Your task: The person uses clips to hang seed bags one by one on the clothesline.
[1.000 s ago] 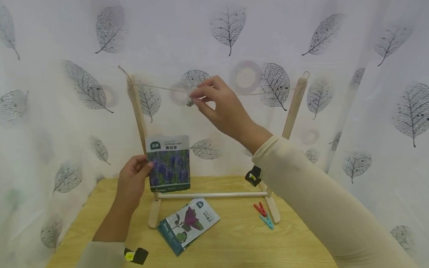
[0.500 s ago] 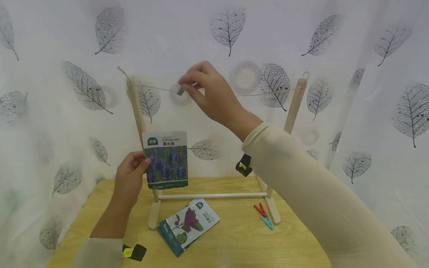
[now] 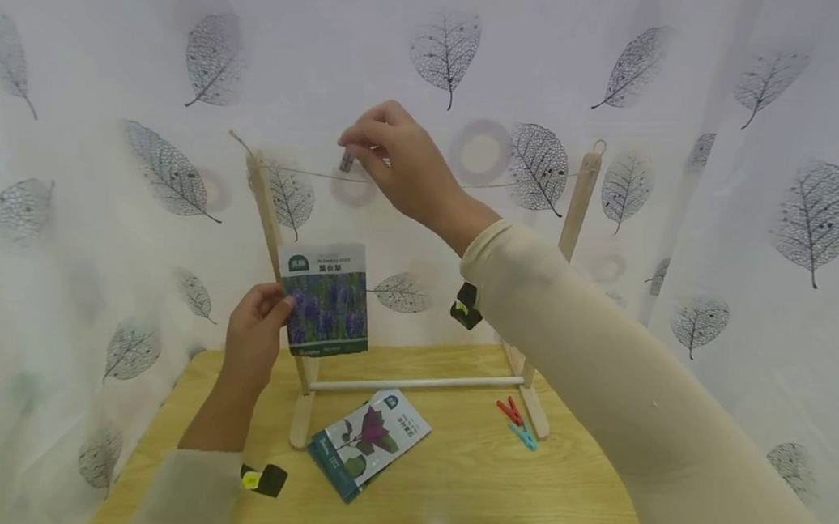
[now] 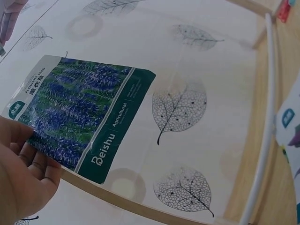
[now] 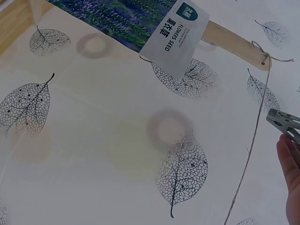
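Note:
My left hand (image 3: 252,340) pinches a lavender seed packet (image 3: 324,308) by its left edge, upright, with the front facing me. The left wrist view shows the thumb over the packet's purple-flower picture (image 4: 70,108) and the fingers behind. In my right hand (image 3: 404,163) a grey clothespin (image 3: 346,159) is pinched between thumb and fingertips, its nose pointing down. The clothespin is close to the string (image 3: 301,172) strung between two wooden posts. In the right wrist view a gap shows between the clothespin (image 5: 280,120) and the string (image 5: 253,140). The packet's top edge is below the string.
The wooden posts (image 3: 577,208) stand on feet joined by a white rod (image 3: 418,383). On the wood-grain table (image 3: 484,494) lie more seed packets (image 3: 370,441), stacked, and a red clothespin (image 3: 509,410) beside a blue clothespin (image 3: 523,436). A leaf-print curtain (image 3: 461,297) hangs behind.
My right hand has moved left and up with the clothespin, which now hangs more upright. The left hand has raised the seed packet slightly and shifted it a little left.

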`<action>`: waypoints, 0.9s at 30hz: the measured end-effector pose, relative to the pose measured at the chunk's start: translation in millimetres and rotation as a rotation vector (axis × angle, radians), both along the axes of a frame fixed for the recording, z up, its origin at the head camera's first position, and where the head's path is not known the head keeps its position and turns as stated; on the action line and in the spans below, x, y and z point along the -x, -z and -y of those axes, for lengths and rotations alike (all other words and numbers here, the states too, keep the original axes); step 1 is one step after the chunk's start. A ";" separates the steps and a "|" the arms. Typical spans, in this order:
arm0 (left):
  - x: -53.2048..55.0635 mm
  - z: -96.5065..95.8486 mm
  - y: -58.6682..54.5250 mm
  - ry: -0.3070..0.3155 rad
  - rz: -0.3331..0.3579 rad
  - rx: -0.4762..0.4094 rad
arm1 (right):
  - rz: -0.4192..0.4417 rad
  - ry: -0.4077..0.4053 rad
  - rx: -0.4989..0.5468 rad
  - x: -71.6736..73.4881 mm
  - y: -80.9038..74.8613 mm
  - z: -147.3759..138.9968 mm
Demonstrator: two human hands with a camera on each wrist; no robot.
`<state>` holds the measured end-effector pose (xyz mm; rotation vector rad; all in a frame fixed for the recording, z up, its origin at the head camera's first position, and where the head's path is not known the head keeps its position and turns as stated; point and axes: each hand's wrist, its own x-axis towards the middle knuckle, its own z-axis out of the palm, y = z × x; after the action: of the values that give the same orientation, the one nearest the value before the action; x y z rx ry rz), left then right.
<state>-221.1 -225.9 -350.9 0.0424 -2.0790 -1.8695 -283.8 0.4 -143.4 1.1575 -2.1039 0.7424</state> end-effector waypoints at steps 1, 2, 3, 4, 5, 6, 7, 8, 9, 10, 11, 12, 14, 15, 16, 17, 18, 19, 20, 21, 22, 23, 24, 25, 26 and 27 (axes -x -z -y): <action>0.1 -0.8 -1.1 -0.003 0.001 -0.002 | 0.003 0.003 -0.002 0.4 -0.4 0.6; 0.2 -1.5 -2.1 -0.008 0.005 0.004 | 0.011 0.005 -0.005 0.7 -0.6 1.4; 0.2 -2.1 -3.0 -0.015 0.008 0.009 | 0.017 0.008 -0.008 1.0 -0.8 2.4; 0.0 -2.9 -4.0 -0.021 0.012 0.013 | 0.020 0.011 -0.012 1.3 -0.9 3.6; -0.2 -3.7 -4.9 -0.027 0.012 0.011 | 0.021 0.012 -0.015 1.7 -1.0 4.9; -0.6 -4.3 -5.8 -0.032 0.012 0.011 | 0.021 0.017 -0.021 2.0 -1.0 6.1; -0.9 -5.0 -6.6 -0.038 0.012 0.013 | 0.021 0.020 -0.025 2.1 -1.0 7.3; -1.2 -5.2 -7.2 -0.040 0.011 0.016 | 0.020 0.022 -0.028 2.3 -1.1 8.4; -1.1 -5.7 -7.7 -0.039 0.007 0.007 | 0.015 0.024 -0.029 2.3 -1.3 9.4; -1.2 -6.0 -8.3 -0.036 0.004 0.000 | 0.014 0.024 -0.028 2.1 -1.6 10.3; -0.8 -6.3 -8.6 -0.034 -0.002 -0.009 | 0.018 0.024 -0.023 2.0 -1.8 11.1; 0.3 -6.4 -8.9 -0.034 -0.008 -0.013 | 0.024 0.023 -0.019 1.6 -2.0 11.7; 3.6 -5.9 -9.2 -0.036 -0.020 -0.020 | 0.034 0.018 -0.010 1.3 -2.5 13.6; 5.1 -5.7 -9.5 -0.035 -0.026 -0.022 | 0.042 0.017 -0.005 1.2 -2.7 14.4; 6.4 -5.3 -10.1 -0.036 -0.030 -0.020 | 0.052 0.015 0.000 1.3 -2.8 15.4; 7.9 -4.9 -10.8 -0.040 -0.034 -0.017 | 0.059 0.016 0.003 1.6 -2.8 16.3; 9.0 -4.4 -11.7 -0.045 -0.035 -0.010 | 0.064 0.016 0.001 2.0 -2.9 17.3; 9.2 -3.7 -12.8 -0.042 -0.038 -0.007 | 0.067 0.016 0.000 2.6 -3.1 18.2; 9.2 -3.2 -13.9 -0.038 -0.040 -0.005 | 0.073 0.020 -0.004 3.0 -3.4 19.0; 9.3 -2.9 -15.3 -0.040 -0.039 -0.003 | 0.077 0.025 -0.007 3.5 -3.9 19.7; 9.7 -2.7 -16.6 -0.042 -0.038 -0.001 | 0.081 0.031 -0.012 3.8 -4.2 20.4; 10.2 -2.6 -17.8 -0.046 -0.037 0.002 | 0.084 0.036 -0.016 4.0 -4.7 21.0; 10.6 -2.6 -18.9 -0.044 -0.036 0.001 | 0.088 0.043 -0.020 4.3 -5.2 21.6; 10.8 -2.4 -20.3 -0.046 -0.038 0.001 | 0.096 0.048 -0.022 4.1 -5.7 22.5; 11.2 -2.4 -21.7 -0.055 -0.039 0.006 | 0.104 0.049 -0.023 3.8 -6.3 23.5; 11.5 -2.2 -23.0 -0.062 -0.040 0.010 | 0.111 0.047 -0.022 3.4 -6.6 24.7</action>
<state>-232.6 -223.7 -327.9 0.0657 -2.0368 -1.8087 -287.2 -24.3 -136.7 1.0967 -2.2281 0.7790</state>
